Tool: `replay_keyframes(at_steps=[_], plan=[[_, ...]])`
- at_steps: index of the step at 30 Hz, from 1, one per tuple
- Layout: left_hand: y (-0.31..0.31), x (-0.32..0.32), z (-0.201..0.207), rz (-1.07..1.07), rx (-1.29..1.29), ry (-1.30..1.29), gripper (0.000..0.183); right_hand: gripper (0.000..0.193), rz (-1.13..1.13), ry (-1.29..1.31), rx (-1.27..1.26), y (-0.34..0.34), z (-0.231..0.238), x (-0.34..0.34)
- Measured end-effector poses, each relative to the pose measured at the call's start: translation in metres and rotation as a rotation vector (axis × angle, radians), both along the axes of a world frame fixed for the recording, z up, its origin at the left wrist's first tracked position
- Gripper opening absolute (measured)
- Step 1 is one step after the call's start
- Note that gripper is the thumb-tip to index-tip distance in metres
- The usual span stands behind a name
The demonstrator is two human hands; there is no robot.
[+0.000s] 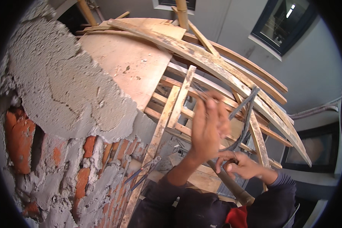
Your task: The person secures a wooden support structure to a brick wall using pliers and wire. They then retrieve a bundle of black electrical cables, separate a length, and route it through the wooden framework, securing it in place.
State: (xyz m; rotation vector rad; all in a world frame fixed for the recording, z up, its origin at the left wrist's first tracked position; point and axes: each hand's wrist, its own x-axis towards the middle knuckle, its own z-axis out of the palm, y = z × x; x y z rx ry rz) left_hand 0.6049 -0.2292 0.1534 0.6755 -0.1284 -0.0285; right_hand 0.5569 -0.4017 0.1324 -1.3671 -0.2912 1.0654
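Note:
A dark grey flexible strip (248, 117) loops over a long timber and hangs down toward my hands. My right hand (244, 165) is curled at the strip's lower end, with thumb and forefinger pinched together on it; the grip itself is partly hidden. Raised in front of the slatted wood, my left hand (209, 127) is blurred by motion. Its fingers are bunched, and a thin dark thing shows at the fingertips, too smeared to name. Blue-handled pincers (144, 171) rest against an upright timber, to the left of my left forearm.
A rough brick wall (81, 182) with grey mortar (64, 76) fills the left side. Beyond lie a plywood sheet (129, 60) and long timbers (216, 66) on a slatted frame. A thick pole (237, 188) slants below my right hand. Windows (283, 26) sit in the grey wall.

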Motion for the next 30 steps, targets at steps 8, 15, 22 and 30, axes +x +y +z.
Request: replay_keyframes(at_steps=[8,15,22,30], plan=[[0.050,0.034,0.033,0.368,0.261,-0.047,0.029,0.027,-0.236,-0.896,0.031,-0.024,-0.108,-0.063],[0.081,0.050,0.085,0.430,0.483,-0.320,0.032,0.020,-0.175,-0.861,-0.365,-0.049,-0.110,-0.093],[0.054,0.069,0.022,0.708,0.521,-0.189,0.031,0.015,-0.256,-0.639,-0.708,-0.076,-0.203,-0.087],[0.051,0.023,-0.024,0.182,0.409,-0.116,0.034,0.025,0.016,-0.735,-0.741,-0.067,-0.269,-0.074]])
